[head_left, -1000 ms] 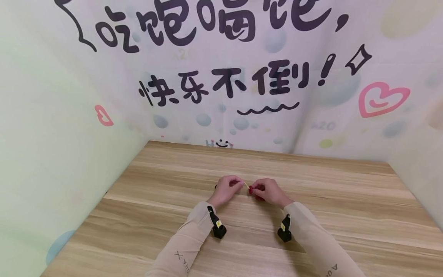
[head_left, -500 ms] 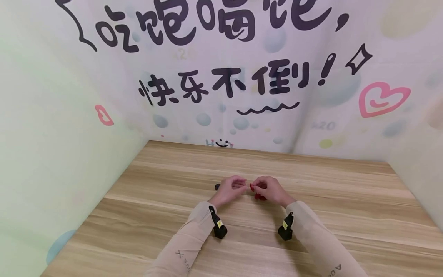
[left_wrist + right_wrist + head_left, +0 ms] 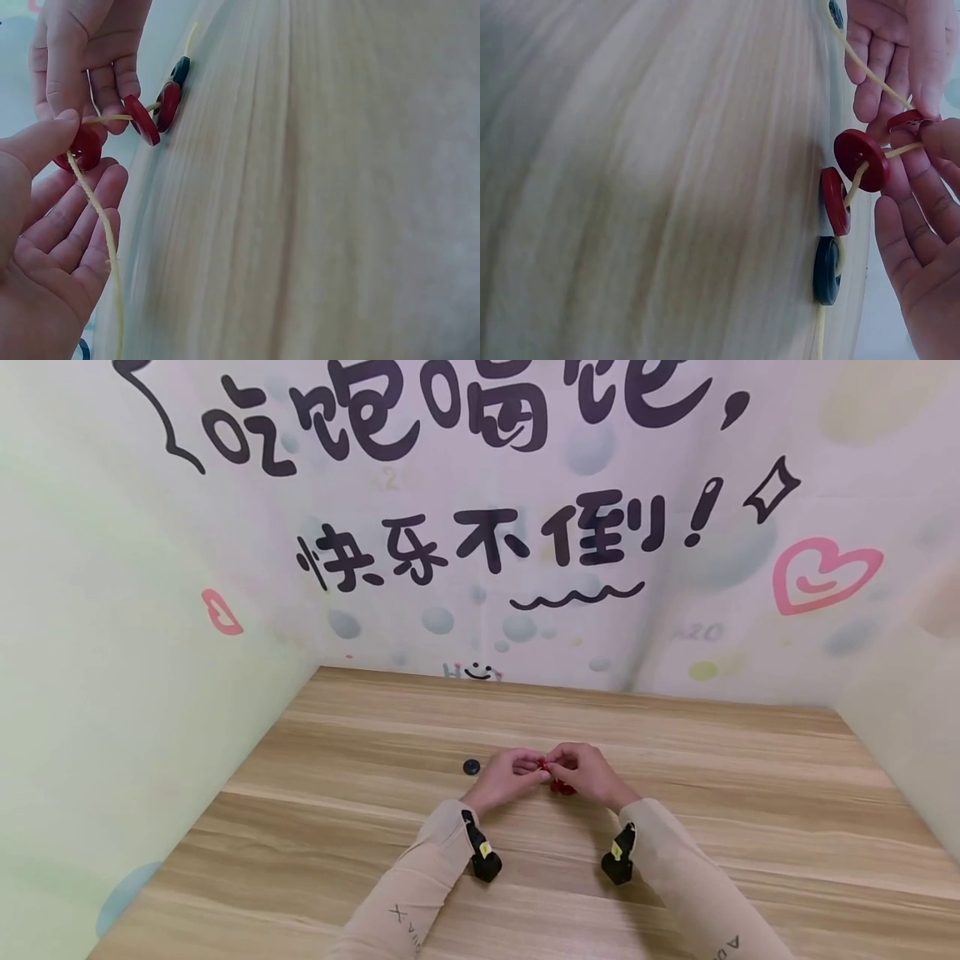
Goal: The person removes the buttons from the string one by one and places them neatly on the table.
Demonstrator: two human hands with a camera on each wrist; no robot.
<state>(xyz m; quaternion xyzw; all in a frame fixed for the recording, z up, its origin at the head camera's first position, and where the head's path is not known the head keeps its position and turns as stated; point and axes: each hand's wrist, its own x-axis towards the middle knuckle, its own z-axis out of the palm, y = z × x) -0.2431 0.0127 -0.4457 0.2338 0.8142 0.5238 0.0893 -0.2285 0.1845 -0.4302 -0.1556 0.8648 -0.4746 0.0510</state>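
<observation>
Left hand and right hand meet over the table, both pinching one red button between thumb and fingers. A yellow string comes out of this button and trails down past the left palm. On its other side, the string runs through another red button, a second red button and a dark button, which hang or lie below the right hand. In the head view the hands mostly cover the red buttons.
A separate dark button lies on the wooden table, left of the left hand. A printed cloth wall stands behind the table. Black wrist cameras are strapped over both sleeves.
The left hand moved right, from holding the string's end to gripping the red button beside the right hand. The dark button on the table came into full view. The right hand hardly moved.
</observation>
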